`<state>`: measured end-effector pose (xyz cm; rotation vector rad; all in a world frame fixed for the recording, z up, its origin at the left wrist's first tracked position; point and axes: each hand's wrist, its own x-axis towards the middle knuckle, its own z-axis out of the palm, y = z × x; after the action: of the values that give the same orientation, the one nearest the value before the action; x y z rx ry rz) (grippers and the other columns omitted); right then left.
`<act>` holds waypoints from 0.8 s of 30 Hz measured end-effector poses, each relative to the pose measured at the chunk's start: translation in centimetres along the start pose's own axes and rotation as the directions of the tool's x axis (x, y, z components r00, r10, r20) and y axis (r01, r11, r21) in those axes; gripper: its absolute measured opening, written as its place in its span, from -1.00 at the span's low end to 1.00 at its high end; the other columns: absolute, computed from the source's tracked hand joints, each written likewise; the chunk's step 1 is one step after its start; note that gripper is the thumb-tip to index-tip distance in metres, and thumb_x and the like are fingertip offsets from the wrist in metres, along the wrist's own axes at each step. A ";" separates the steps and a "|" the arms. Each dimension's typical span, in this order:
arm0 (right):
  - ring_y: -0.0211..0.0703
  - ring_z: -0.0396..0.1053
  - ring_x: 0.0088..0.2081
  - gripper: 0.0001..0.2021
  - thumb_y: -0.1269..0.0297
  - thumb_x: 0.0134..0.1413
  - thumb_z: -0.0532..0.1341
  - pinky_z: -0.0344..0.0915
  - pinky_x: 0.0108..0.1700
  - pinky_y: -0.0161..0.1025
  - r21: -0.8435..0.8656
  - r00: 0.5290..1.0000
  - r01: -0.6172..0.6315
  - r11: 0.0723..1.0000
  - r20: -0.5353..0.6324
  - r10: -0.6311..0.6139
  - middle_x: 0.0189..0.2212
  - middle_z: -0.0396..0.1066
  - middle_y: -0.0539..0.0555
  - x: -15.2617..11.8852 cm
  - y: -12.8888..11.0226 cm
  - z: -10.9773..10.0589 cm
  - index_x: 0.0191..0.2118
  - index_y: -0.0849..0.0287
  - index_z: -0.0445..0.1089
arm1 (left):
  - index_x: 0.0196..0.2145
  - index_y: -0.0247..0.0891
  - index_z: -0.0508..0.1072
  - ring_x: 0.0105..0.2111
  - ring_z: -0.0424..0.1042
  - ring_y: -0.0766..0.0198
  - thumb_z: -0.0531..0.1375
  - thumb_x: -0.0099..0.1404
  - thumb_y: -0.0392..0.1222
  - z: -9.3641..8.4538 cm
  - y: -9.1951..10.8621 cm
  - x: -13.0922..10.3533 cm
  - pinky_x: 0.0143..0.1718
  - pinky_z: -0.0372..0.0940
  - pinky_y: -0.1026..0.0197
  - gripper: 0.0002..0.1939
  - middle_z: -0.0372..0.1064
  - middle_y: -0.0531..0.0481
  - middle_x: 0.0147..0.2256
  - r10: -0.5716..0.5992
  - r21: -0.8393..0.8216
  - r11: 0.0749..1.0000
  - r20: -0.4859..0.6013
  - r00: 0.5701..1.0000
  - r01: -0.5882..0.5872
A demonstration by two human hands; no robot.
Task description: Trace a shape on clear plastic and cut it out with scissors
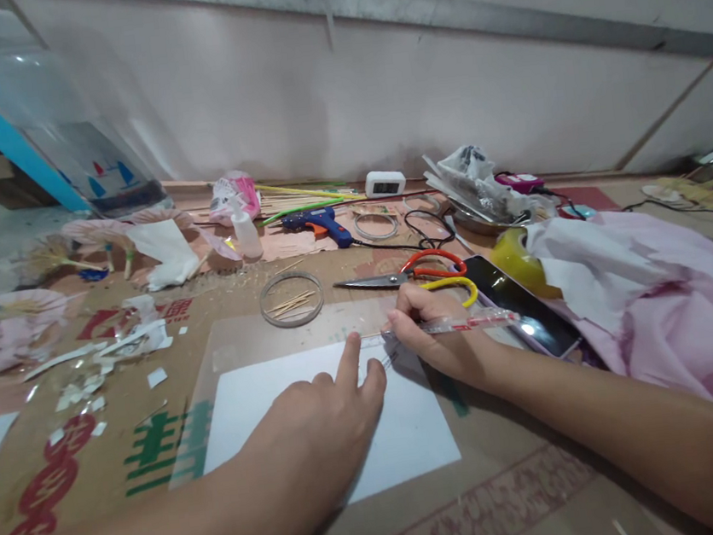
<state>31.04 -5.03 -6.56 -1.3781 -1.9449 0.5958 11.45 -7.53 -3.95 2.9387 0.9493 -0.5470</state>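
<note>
I log sticks (292, 304) within a ring (262, 302), scissors (402, 279) right of it, glue gun (322, 224) behind, phone (521, 302) beside pink cloth (662, 293).

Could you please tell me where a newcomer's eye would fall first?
Probably on the left hand over the white paper at the centre, with the right hand holding a pen. Red-and-yellow-handled scissors lie just beyond, and a blue glue gun farther back.
</note>
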 end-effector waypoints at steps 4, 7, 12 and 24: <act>-0.28 0.16 -0.53 -0.75 0.26 0.21 0.09 0.07 -0.47 -0.31 0.060 0.999 0.014 0.998 -0.030 -0.013 -0.59 0.17 -0.09 0.1 0.3 0.0 -0.50 0.10 0.10 | 0.12 -0.33 0.30 -0.34 0.55 0.08 0.00 0.30 -0.44 0.3 -1.2 0.1 -0.43 0.47 0.07 -0.55 0.20 -0.46 0.21 -0.018 -0.048 0.999 -0.110 0.994 0.013; -0.26 0.19 -0.52 -0.76 0.29 0.19 0.08 0.09 -0.45 -0.30 0.080 0.999 0.007 0.997 -0.039 -0.004 -0.60 0.18 -0.09 0.3 0.2 0.0 -0.50 0.10 0.10 | -0.06 -0.30 0.38 -0.33 0.49 0.25 -0.02 0.37 -0.39 1.0 -2.7 0.7 -0.31 0.42 0.22 -0.73 0.42 -0.19 -0.10 -0.055 -0.134 0.991 -0.267 0.962 0.020; -0.24 0.21 -0.52 -0.76 0.24 0.19 0.09 0.10 -0.45 -0.29 0.077 1.000 0.008 0.997 -0.029 -0.006 -0.60 0.22 -0.07 0.2 0.1 0.0 -0.49 0.10 0.11 | -0.15 -0.31 0.41 -0.32 0.45 0.21 -0.02 0.38 -0.39 0.9 -4.1 1.3 -0.32 0.36 0.18 -0.77 0.38 -0.12 -0.20 -0.123 -0.095 0.991 -0.309 0.943 0.098; -0.28 0.15 -0.54 -0.78 0.25 0.18 0.10 0.08 -0.48 -0.32 0.058 0.990 0.111 0.992 -0.092 -0.105 -0.60 0.19 -0.09 -0.2 0.1 -0.1 -0.49 0.11 0.14 | -0.22 -0.45 0.53 -0.35 0.49 0.14 0.13 0.21 -0.49 -2.6 -2.8 3.3 -0.44 0.30 0.24 -0.78 0.47 -0.25 -0.29 0.025 0.244 0.970 -0.197 0.980 0.025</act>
<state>31.20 -5.14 -6.63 -1.2313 -1.9000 0.5308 13.22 -3.07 -2.28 3.2669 0.9620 -0.4019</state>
